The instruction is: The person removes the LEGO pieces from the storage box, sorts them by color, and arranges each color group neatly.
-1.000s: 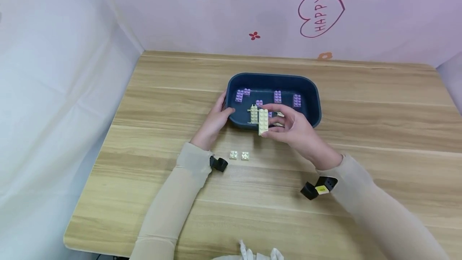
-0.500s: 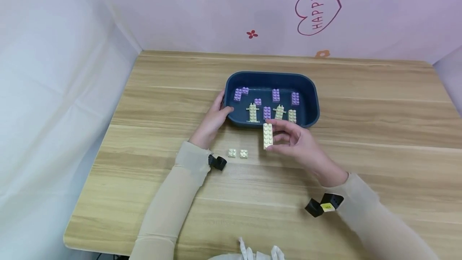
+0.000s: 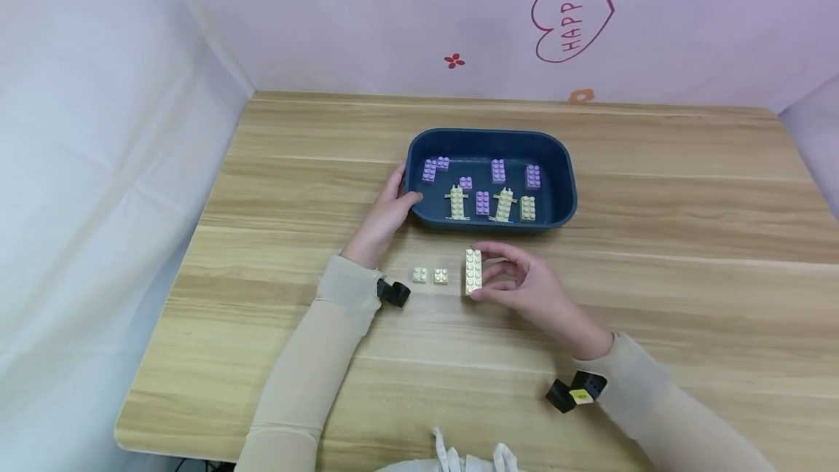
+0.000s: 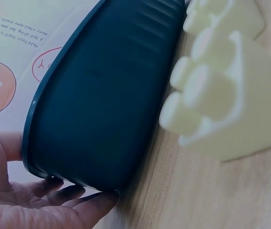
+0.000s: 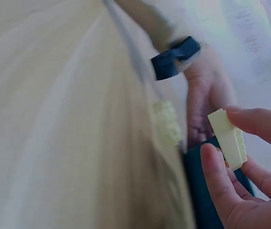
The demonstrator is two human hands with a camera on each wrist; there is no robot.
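Note:
My left hand (image 3: 380, 223) grips the left end of a dark blue plastic tub (image 3: 485, 225), its thumb at the rim and its fingers along the outer wall. Between the thumb and fingers of my right hand (image 3: 531, 284) is a long cream building brick (image 3: 473, 272), studs facing up in the head view. The right wrist view shows the same long brick (image 5: 228, 139) side-on at the fingertips. Two small square cream bricks (image 3: 440, 276) lie on the table just left of it. In the left wrist view a small brick (image 4: 254, 100) looms large beside the tub wall.
Inside the tub lie several purple bricks (image 3: 498, 170), a cream brick (image 3: 527, 208) and two cream pieces with thin side bars (image 3: 457, 202). The wooden table (image 3: 282, 210) meets a printed cloth (image 3: 367, 35) at the back. Black cameras (image 3: 569, 392) sit on both wrists.
My right hand has drawn the long cream brick out from over the tub, toward me, to beside the two small bricks. The left hand stays at the tub.

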